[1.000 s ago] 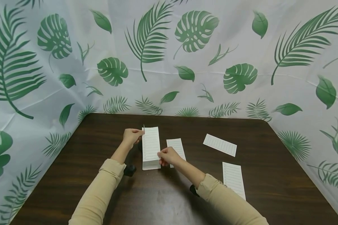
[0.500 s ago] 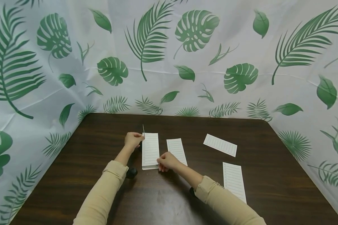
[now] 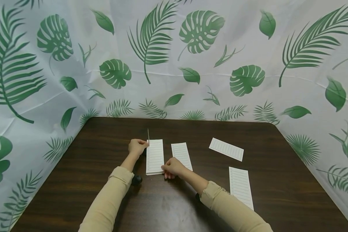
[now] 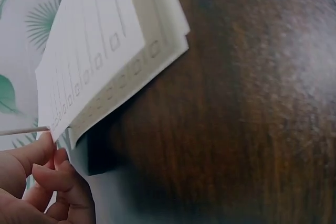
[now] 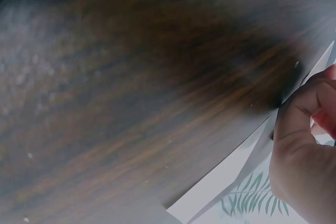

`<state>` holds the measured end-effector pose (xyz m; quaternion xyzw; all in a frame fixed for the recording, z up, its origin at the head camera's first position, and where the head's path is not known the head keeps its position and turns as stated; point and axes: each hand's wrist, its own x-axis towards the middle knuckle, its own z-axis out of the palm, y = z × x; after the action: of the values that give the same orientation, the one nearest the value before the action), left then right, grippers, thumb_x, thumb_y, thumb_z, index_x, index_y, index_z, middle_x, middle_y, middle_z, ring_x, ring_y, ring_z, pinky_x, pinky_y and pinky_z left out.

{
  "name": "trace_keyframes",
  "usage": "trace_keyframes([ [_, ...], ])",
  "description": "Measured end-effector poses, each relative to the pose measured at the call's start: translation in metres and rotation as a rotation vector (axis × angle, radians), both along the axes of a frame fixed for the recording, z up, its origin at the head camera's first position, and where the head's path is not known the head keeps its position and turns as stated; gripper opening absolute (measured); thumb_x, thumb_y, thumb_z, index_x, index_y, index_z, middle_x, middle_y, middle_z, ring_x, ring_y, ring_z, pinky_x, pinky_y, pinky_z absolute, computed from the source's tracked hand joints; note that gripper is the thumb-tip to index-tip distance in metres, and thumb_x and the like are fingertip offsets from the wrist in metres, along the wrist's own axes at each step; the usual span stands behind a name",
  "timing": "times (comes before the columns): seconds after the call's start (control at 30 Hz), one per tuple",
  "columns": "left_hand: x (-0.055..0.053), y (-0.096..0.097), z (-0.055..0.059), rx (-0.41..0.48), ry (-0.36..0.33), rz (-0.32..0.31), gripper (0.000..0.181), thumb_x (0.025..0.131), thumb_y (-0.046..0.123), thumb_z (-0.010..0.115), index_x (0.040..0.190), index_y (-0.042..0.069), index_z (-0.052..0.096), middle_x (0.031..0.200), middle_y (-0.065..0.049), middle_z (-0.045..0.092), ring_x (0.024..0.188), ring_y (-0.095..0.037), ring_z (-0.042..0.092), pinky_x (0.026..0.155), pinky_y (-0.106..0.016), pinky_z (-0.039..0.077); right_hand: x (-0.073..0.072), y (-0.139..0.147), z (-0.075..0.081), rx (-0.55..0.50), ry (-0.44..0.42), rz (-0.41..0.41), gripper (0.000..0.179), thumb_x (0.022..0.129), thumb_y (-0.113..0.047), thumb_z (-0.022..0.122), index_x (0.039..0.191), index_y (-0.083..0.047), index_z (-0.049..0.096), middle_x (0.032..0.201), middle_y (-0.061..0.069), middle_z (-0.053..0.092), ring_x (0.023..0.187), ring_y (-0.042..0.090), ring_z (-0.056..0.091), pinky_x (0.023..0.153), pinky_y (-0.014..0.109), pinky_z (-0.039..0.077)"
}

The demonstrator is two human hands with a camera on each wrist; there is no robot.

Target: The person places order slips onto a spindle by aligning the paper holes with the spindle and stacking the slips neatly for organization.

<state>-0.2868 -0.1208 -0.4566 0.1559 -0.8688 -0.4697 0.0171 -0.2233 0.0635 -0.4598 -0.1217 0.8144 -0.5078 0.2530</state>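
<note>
In the head view a white lined checklist sheet (image 3: 155, 154) lies over a second sheet. The left wrist view shows the upper checklist sheet (image 4: 89, 40) raised a little above the lower sheet (image 4: 123, 81), both with small checkboxes along one edge. My left hand (image 3: 137, 147) pinches the upper sheet's far left corner; a thin pale stick-like thing (image 3: 148, 134) juts up from those fingertips, its kind unclear. My right hand (image 3: 174, 167) pinches the near right corner. From the right wrist, this hand (image 5: 304, 135) partly hides the paper edge (image 5: 215, 179).
Another lined sheet (image 3: 182, 154) lies just right of the pair, partly behind the right hand. Two more, an angled sheet (image 3: 227, 149) and a nearer sheet (image 3: 241, 187), lie further right on the dark wood table (image 3: 162, 206). A leaf-print curtain (image 3: 174, 80) stands behind.
The upper sheet has come down toward the table's near side, so less of the lower sheet shows beyond its near edge. Both hands have shifted slightly nearer with it.
</note>
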Motion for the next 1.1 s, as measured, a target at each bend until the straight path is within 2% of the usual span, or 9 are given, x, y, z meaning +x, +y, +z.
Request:
trace_keyframes([
  [0.13, 0.000, 0.001, -0.005, -0.066, 0.006, -0.015, 0.019, 0.085, 0.018, 0.068, 0.091, 0.000, 0.072, 0.093, -0.014, 0.070, 0.079, -0.026, 0.062, 0.069, -0.035, 0.051, -0.001, 0.001, 0.000, 0.023, -0.025, 0.005, 0.030, 0.094, -0.006, 0.051, 0.076, 0.014, 0.063, 0.045, -0.004, 0.052, 0.035, 0.001, 0.042, 0.035, 0.011, 0.034],
  [0.23, 0.001, 0.001, -0.008, -0.106, 0.007, -0.028, 0.018, 0.085, 0.017, 0.066, 0.090, 0.000, 0.071, 0.092, -0.014, 0.069, 0.084, -0.029, 0.062, 0.076, -0.040, 0.050, -0.002, 0.002, -0.001, 0.047, -0.034, 0.015, 0.030, 0.095, -0.006, 0.051, 0.075, 0.012, 0.064, 0.045, -0.004, 0.052, 0.035, 0.001, 0.042, 0.035, 0.011, 0.035],
  [0.5, 0.001, 0.004, -0.012, -0.153, 0.025, -0.045, 0.016, 0.087, 0.015, 0.063, 0.089, 0.001, 0.070, 0.090, -0.014, 0.068, 0.080, -0.029, 0.063, 0.071, -0.041, 0.051, -0.006, 0.002, -0.002, 0.095, -0.043, 0.043, 0.030, 0.095, -0.008, 0.052, 0.073, 0.009, 0.064, 0.044, -0.004, 0.052, 0.034, 0.001, 0.042, 0.034, 0.011, 0.035],
  [0.7, 0.002, 0.006, -0.013, -0.189, 0.028, -0.055, 0.012, 0.088, 0.013, 0.062, 0.087, 0.003, 0.067, 0.085, -0.013, 0.067, 0.077, -0.028, 0.062, 0.068, -0.040, 0.051, -0.006, 0.001, 0.001, 0.135, -0.003, 0.080, 0.031, 0.095, -0.007, 0.052, 0.071, 0.009, 0.064, 0.046, -0.001, 0.055, 0.035, 0.003, 0.043, 0.035, 0.012, 0.036],
  [0.8, 0.001, 0.007, -0.013, -0.201, 0.016, -0.059, 0.010, 0.088, 0.013, 0.061, 0.085, 0.004, 0.065, 0.082, -0.011, 0.066, 0.074, -0.025, 0.060, 0.062, -0.036, 0.048, -0.006, 0.000, 0.001, 0.151, 0.010, 0.083, 0.032, 0.095, -0.008, 0.053, 0.069, 0.008, 0.064, 0.045, -0.002, 0.055, 0.035, 0.003, 0.043, 0.035, 0.012, 0.036],
  [0.9, -0.001, 0.006, -0.014, -0.166, -0.004, -0.066, 0.009, 0.089, 0.012, 0.062, 0.088, 0.004, 0.061, 0.086, -0.013, 0.064, 0.063, -0.019, 0.056, 0.053, -0.028, 0.047, -0.006, -0.001, 0.001, 0.169, 0.019, 0.085, 0.034, 0.095, -0.008, 0.052, 0.066, 0.006, 0.064, 0.044, -0.003, 0.054, 0.035, 0.003, 0.044, 0.035, 0.012, 0.036],
  [1.0, -0.003, 0.005, -0.015, -0.091, -0.025, -0.076, 0.014, 0.089, 0.011, 0.063, 0.098, 0.003, 0.057, 0.102, -0.021, 0.061, 0.053, -0.014, 0.052, 0.046, -0.020, 0.048, -0.006, -0.001, 0.002, 0.180, 0.014, 0.091, 0.034, 0.094, -0.007, 0.053, 0.064, 0.006, 0.063, 0.044, -0.002, 0.055, 0.034, 0.004, 0.045, 0.035, 0.012, 0.036],
  [1.1, -0.004, 0.004, -0.016, -0.026, -0.041, -0.087, 0.022, 0.089, 0.010, 0.062, 0.109, 0.003, 0.056, 0.120, -0.027, 0.053, 0.058, -0.020, 0.055, 0.043, -0.018, 0.050, -0.007, 0.001, 0.005, 0.198, -0.012, 0.108, 0.033, 0.093, -0.006, 0.054, 0.064, 0.006, 0.062, 0.045, -0.001, 0.056, 0.035, 0.004, 0.047, 0.035, 0.013, 0.037],
])
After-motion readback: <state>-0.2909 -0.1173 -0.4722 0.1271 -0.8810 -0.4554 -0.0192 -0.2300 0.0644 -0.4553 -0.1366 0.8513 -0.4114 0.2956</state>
